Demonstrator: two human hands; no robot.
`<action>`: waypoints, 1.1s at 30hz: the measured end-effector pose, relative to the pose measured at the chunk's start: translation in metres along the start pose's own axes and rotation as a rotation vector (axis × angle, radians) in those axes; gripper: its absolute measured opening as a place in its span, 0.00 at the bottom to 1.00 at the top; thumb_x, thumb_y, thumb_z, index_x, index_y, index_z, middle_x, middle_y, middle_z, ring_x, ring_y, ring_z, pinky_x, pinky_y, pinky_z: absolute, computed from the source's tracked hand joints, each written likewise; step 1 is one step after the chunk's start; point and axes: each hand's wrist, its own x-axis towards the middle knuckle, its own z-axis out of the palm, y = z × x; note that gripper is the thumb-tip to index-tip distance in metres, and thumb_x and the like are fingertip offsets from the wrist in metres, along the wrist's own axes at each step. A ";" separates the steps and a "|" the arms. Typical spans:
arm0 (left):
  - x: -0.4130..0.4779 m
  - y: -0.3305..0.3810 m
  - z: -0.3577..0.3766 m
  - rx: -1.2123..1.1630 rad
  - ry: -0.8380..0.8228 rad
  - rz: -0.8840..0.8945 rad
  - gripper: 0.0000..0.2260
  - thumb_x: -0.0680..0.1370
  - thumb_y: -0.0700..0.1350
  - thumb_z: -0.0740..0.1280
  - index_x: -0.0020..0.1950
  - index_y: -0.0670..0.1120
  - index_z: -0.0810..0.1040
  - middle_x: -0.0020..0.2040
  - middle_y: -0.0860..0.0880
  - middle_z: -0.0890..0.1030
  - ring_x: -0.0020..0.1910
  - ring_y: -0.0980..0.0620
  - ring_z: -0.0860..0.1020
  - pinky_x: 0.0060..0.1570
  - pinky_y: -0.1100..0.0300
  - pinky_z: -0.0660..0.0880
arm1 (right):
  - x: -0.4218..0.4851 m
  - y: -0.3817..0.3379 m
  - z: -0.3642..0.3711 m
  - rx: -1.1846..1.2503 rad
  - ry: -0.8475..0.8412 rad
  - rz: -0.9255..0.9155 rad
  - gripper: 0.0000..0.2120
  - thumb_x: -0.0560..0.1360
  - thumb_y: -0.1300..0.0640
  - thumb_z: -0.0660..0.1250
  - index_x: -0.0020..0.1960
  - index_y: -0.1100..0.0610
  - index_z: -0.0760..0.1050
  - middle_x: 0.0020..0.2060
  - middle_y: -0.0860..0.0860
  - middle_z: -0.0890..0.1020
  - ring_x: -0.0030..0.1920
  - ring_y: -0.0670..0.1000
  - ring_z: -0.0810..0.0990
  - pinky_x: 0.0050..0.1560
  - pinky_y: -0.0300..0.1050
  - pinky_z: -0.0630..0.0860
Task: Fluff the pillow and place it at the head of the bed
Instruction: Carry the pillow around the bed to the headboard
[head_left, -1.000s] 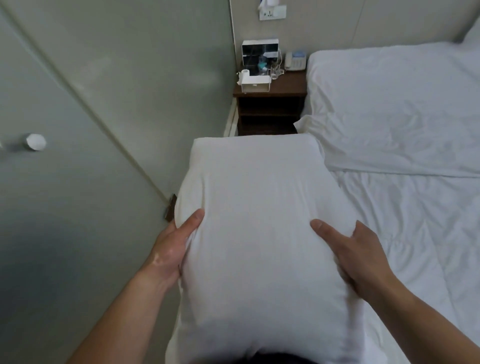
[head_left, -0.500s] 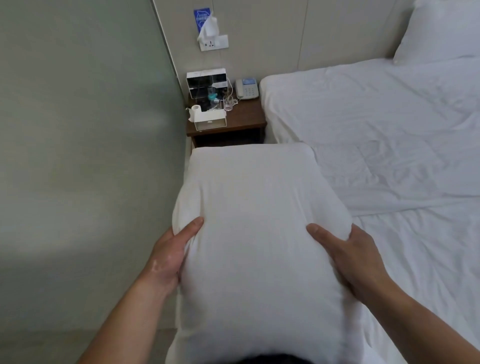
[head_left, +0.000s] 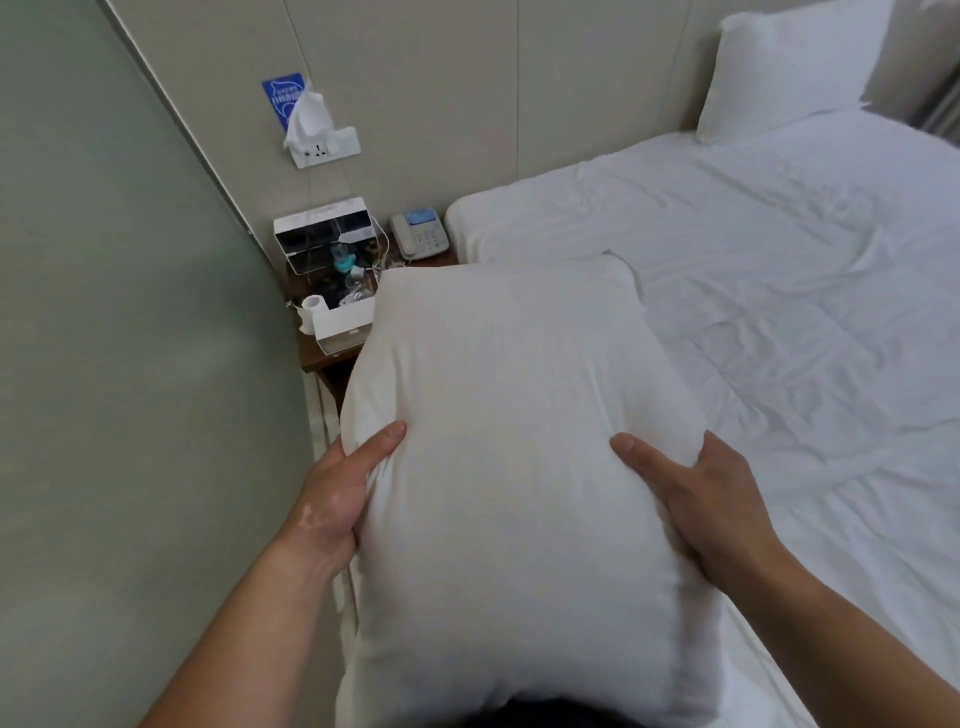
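I hold a plump white pillow (head_left: 514, 441) lengthwise in front of me, off the bed, over its left edge. My left hand (head_left: 337, 493) grips its left side, thumb pressed into the cover. My right hand (head_left: 696, 499) grips its right side the same way. The bed (head_left: 779, 291) with its rumpled white sheet stretches to the right. Its head end lies against the far wall, where a second white pillow (head_left: 784, 67) leans upright at the far right.
A wooden nightstand (head_left: 324, 358) stands in the corner left of the bed, carrying a phone (head_left: 418, 240), a clear organizer box (head_left: 324, 234) and a white tissue box (head_left: 343, 325). A green wall (head_left: 130, 364) runs close on my left. A wall socket (head_left: 324, 145) sits above.
The view has swung right and up, bringing the bed head and the second pillow into sight. The pillow has moved with me toward the nightstand; both hands keep the same grip.
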 end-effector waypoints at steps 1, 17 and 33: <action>0.019 0.007 0.005 0.010 -0.002 -0.004 0.50 0.46 0.63 0.85 0.67 0.48 0.82 0.55 0.49 0.90 0.52 0.48 0.89 0.58 0.48 0.81 | 0.018 -0.001 0.006 0.003 0.011 0.008 0.18 0.66 0.44 0.82 0.52 0.48 0.83 0.41 0.35 0.87 0.39 0.39 0.86 0.45 0.43 0.80; 0.287 0.157 0.142 0.072 -0.092 -0.010 0.52 0.49 0.65 0.85 0.72 0.52 0.79 0.62 0.48 0.88 0.62 0.42 0.84 0.68 0.40 0.76 | 0.303 -0.086 0.040 0.114 0.096 0.044 0.12 0.69 0.48 0.80 0.50 0.44 0.81 0.39 0.31 0.86 0.38 0.34 0.84 0.40 0.39 0.77; 0.527 0.252 0.273 0.253 -0.457 -0.115 0.31 0.66 0.53 0.81 0.69 0.49 0.81 0.57 0.48 0.90 0.56 0.46 0.88 0.57 0.49 0.81 | 0.470 -0.124 0.079 0.159 0.493 0.162 0.19 0.68 0.46 0.81 0.56 0.47 0.82 0.43 0.35 0.87 0.41 0.34 0.85 0.44 0.39 0.78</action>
